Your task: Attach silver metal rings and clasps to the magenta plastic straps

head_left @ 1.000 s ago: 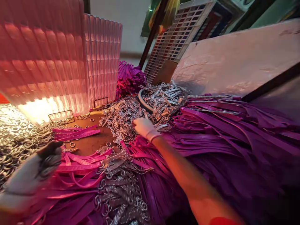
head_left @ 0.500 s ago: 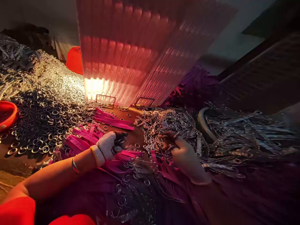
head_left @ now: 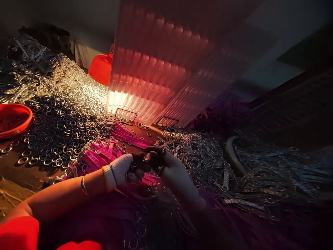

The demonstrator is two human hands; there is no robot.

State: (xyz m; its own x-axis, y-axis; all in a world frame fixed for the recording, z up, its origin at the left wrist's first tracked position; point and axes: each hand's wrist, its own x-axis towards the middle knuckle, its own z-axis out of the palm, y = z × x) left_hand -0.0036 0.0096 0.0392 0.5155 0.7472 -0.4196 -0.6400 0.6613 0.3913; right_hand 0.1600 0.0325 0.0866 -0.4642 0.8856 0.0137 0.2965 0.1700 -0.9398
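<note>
Apparently light and limp, pink straps (head_left: 151, 180) suit holding by the end; left hand (head_left: 123, 170) and right hand (head_left: 173, 173) sit close, each grip too dark to judge.

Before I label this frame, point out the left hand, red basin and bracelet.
Left hand (head_left: 123, 169): head view, on its white glove.
Red basin (head_left: 24, 129): head view, near rim.
Bracelet (head_left: 83, 186): head view, band's middle.

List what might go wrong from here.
1. The left hand and right hand are close together; anything small between them could drop and get lost among the rings nearby.
2. Pink straps lie right beside the rings and might drag some along if pulled.
3. The lamp leaves the right hand dim, so small parts there may be misjudged.
</note>
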